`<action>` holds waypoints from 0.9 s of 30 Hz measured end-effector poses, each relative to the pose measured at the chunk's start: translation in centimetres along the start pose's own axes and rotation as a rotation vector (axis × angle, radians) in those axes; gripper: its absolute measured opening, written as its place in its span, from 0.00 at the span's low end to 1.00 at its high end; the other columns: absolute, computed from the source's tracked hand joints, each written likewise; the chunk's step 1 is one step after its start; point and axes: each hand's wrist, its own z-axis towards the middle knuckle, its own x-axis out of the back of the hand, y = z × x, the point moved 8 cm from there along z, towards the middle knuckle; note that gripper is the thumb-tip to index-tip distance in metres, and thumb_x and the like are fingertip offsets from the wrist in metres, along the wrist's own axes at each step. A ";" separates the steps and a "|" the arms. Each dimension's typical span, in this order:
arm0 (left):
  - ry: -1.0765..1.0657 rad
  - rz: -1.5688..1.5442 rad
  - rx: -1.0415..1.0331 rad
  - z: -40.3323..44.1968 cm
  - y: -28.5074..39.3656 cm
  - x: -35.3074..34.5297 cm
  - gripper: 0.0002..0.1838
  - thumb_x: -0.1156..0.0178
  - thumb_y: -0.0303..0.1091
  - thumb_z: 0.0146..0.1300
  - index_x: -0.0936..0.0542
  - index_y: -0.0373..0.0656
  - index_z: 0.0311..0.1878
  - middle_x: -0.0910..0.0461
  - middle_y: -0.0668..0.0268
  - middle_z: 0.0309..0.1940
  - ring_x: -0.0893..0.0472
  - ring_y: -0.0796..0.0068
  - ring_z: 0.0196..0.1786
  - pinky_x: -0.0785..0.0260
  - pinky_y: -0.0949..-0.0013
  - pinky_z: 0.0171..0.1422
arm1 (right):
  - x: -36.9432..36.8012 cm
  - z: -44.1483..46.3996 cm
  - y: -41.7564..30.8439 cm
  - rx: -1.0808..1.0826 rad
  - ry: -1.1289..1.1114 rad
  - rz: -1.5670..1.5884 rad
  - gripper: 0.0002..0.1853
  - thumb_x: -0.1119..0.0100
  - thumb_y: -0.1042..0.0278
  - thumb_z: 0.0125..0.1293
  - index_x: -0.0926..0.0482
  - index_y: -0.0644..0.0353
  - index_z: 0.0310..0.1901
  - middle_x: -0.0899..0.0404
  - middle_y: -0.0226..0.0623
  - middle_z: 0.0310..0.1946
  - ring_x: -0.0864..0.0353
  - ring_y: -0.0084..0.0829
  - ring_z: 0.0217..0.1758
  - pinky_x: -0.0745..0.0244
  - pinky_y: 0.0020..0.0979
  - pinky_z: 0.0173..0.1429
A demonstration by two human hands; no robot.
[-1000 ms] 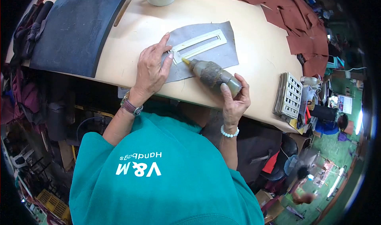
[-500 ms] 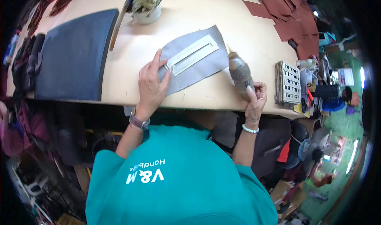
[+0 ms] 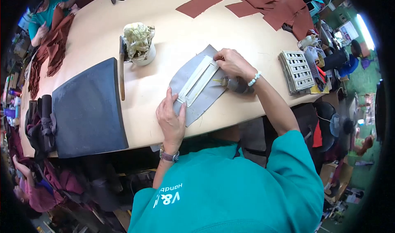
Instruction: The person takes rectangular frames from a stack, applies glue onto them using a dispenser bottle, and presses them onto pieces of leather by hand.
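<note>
A flat white slotted frame (image 3: 190, 85) lies at a slant on a grey sheet of material (image 3: 181, 74). At its near-left end, my left hand (image 3: 169, 120) holds the frame, thumb and forefinger on either side of the corner. The curled fingers of my right hand (image 3: 233, 63) pinch the frame's far-right end. A brown tape-wrapped bottle (image 3: 240, 85) lies on its side beneath my right wrist, out of the grip. Its yellowish nozzle points over the sheet's right edge.
A dark board (image 3: 88, 109) lies on the left, near a potted cauliflower-like clump (image 3: 138, 39) and a brush-like stick (image 3: 121, 78). To the right stands a stack of slotted cards (image 3: 297, 72). Reddish-brown pieces (image 3: 267, 2) cover the far edge. Another person (image 3: 49, 13) works at far left.
My right hand has let go of the bottle, now lying on the table, and moved to the frame's far end. My left hand stays at the near end. The view has shifted.
</note>
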 end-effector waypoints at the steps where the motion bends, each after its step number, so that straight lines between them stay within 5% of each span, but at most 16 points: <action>1: -0.002 -0.014 0.005 0.0 -0.1 -0.1 0.35 0.35 0.27 0.53 0.36 0.36 0.66 0.19 0.57 0.43 0.23 0.59 0.48 0.35 0.60 0.57 | -0.3 0.4 0.3 -0.011 -0.005 -0.007 0.14 0.49 0.72 0.57 0.18 0.68 0.42 0.19 0.50 0.39 0.19 0.44 0.44 0.27 0.35 0.53; 11: -0.025 -0.015 0.032 0.0 -0.2 -0.2 0.33 0.36 0.27 0.54 0.34 0.36 0.64 0.20 0.59 0.44 0.25 0.60 0.51 0.38 0.58 0.59 | 2.1 -0.4 -2.1 0.019 0.086 -0.006 0.15 0.46 0.69 0.56 0.18 0.70 0.40 0.18 0.49 0.36 0.18 0.39 0.39 0.25 0.32 0.48; 16: -0.028 0.001 -0.003 -0.2 -0.4 -0.5 0.35 0.36 0.25 0.53 0.35 0.35 0.66 0.20 0.55 0.44 0.22 0.59 0.48 0.34 0.60 0.56 | 2.5 1.3 -1.5 0.066 0.071 0.366 0.14 0.43 0.66 0.52 0.16 0.67 0.34 0.16 0.46 0.27 0.18 0.32 0.31 0.24 0.30 0.41; 18: -0.040 -0.018 0.017 -0.2 -0.4 -0.6 0.34 0.37 0.24 0.54 0.36 0.35 0.66 0.20 0.53 0.45 0.23 0.59 0.49 0.34 0.61 0.57 | 4.4 0.8 -0.1 -0.043 0.136 0.581 0.11 0.42 0.67 0.55 0.16 0.65 0.34 0.18 0.36 0.26 0.20 0.25 0.33 0.26 0.27 0.39; 22: -0.028 -0.018 0.002 -0.2 -0.2 -0.5 0.33 0.38 0.25 0.55 0.36 0.35 0.66 0.21 0.55 0.44 0.24 0.57 0.49 0.36 0.58 0.57 | 12.7 -3.8 7.3 -0.118 0.487 0.923 0.10 0.39 0.66 0.59 0.20 0.60 0.41 0.22 0.27 0.30 0.24 0.19 0.32 0.28 0.21 0.37; 27: -0.044 -0.049 0.053 -0.1 -0.3 -0.6 0.31 0.40 0.26 0.59 0.36 0.35 0.66 0.22 0.53 0.44 0.24 0.59 0.50 0.35 0.60 0.59 | 19.3 -15.6 20.9 -0.234 1.048 1.140 0.17 0.42 0.76 0.58 0.26 0.65 0.51 0.21 0.34 0.32 0.20 0.25 0.28 0.24 0.24 0.30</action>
